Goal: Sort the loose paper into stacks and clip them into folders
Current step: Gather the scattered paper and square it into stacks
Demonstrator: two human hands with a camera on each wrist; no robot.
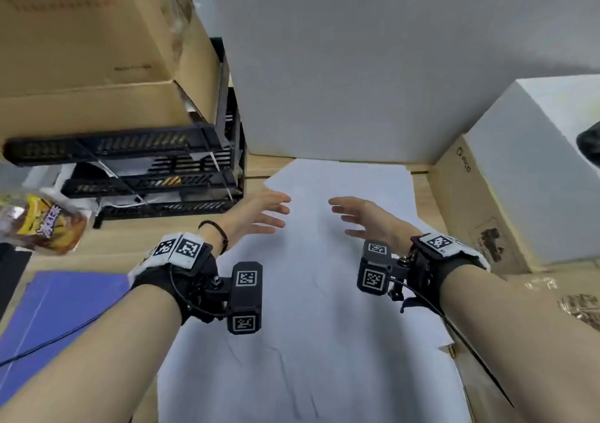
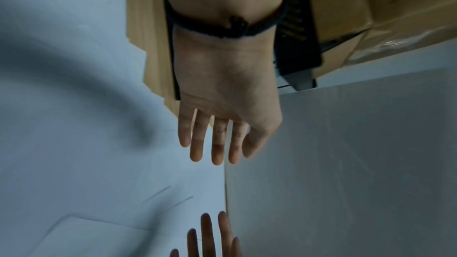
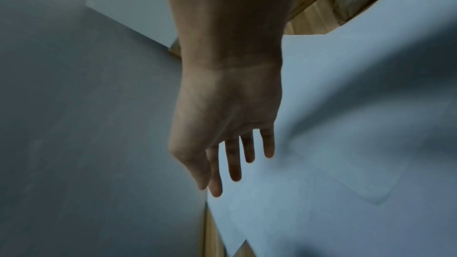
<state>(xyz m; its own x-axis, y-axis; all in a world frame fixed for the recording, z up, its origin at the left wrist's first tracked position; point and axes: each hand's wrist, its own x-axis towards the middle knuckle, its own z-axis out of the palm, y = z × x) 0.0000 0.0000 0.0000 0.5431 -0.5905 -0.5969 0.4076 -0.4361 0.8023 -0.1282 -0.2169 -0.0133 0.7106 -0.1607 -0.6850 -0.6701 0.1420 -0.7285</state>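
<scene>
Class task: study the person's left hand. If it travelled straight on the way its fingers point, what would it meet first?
Probably the right hand, whose fingertips face the left hand across a gap above the loose paper. Depth is unclear, so it might pass by.

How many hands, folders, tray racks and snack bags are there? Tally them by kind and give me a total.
Hands: 2 (left hand, right hand)
Folder, blue: 1
Tray rack, black: 1
Snack bag: 1
Total: 5
</scene>
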